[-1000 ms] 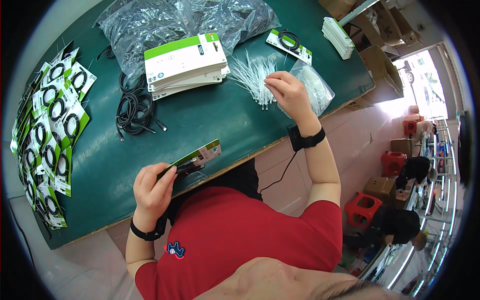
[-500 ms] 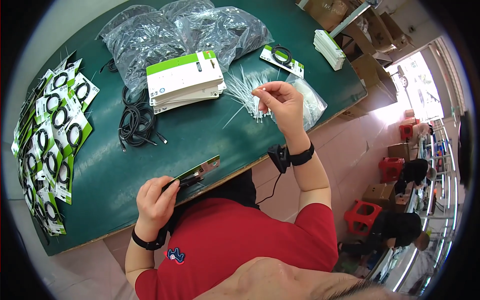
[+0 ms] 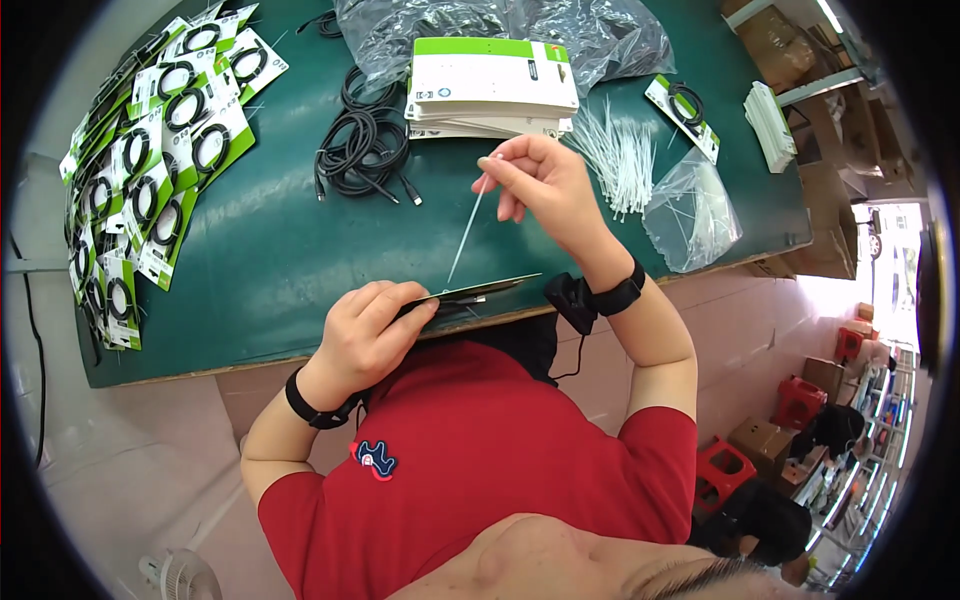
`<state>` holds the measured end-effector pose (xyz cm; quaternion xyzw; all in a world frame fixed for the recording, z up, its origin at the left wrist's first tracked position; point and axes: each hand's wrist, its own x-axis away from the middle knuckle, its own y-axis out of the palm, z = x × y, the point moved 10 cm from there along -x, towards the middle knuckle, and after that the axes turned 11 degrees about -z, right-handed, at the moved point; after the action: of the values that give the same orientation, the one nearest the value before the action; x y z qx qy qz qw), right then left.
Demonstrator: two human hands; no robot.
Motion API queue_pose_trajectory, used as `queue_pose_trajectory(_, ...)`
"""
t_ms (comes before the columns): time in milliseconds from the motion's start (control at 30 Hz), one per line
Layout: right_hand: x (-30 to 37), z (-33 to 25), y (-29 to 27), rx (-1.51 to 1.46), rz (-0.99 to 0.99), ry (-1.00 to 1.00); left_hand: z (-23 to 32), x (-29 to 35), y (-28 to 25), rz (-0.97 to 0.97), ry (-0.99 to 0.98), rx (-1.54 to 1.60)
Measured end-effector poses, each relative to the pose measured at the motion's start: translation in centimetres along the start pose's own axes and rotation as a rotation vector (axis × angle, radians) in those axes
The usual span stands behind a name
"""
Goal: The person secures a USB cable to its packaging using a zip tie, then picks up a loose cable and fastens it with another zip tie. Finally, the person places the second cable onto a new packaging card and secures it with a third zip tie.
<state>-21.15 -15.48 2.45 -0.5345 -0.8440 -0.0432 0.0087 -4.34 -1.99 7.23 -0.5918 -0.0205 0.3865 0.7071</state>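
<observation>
My left hand (image 3: 370, 332) pinches the end of a green and white packaging card (image 3: 505, 284), seen nearly edge-on over the table's near edge. A black cable (image 3: 460, 299) lies against the card's near side, and a metal plug shows there. Above the card, my right hand (image 3: 545, 190) grips one end of a white cable tie (image 3: 468, 232) between thumb and forefinger. The tie slants down and its lower end meets the card's upper edge; whether it passes through is hidden. Behind my right hand lie a stack of blank-sided cards (image 3: 490, 85) and a heap of white cable ties (image 3: 618, 165).
Coiled black cables (image 3: 362, 150) lie on the green table (image 3: 260, 290). Carded cables (image 3: 185, 110) are piled at left. Plastic bags (image 3: 600, 40) sit at the back. At right are a bag of ties (image 3: 700, 215), one carded cable (image 3: 685, 108) and more cards (image 3: 768, 125).
My right hand has left the heap of ties and come over to the card, and the tie now shows at full length. The whole view has shifted.
</observation>
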Motion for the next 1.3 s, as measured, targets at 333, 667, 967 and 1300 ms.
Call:
queue_pose_trajectory(333,-1.3,5.2,1.7,-0.021,-0.126,0.198,0.1,0.3,0.0,-0.014,0.035,-0.03)
queue_pose_trajectory(667,-1.1,7.1,2.6,-0.043,-0.184,0.263,0.4,0.4,0.1,0.002,0.036,-0.039)
queue_pose_trajectory(967,-1.0,7.8,2.8,-0.072,-0.183,0.304,0.5,0.4,-0.1,0.012,0.044,-0.043)
queue_pose_trajectory(1300,1.1,7.4,8.4,-0.176,-0.589,0.456,0.5,-0.7,-0.2,-0.068,0.103,-0.031)
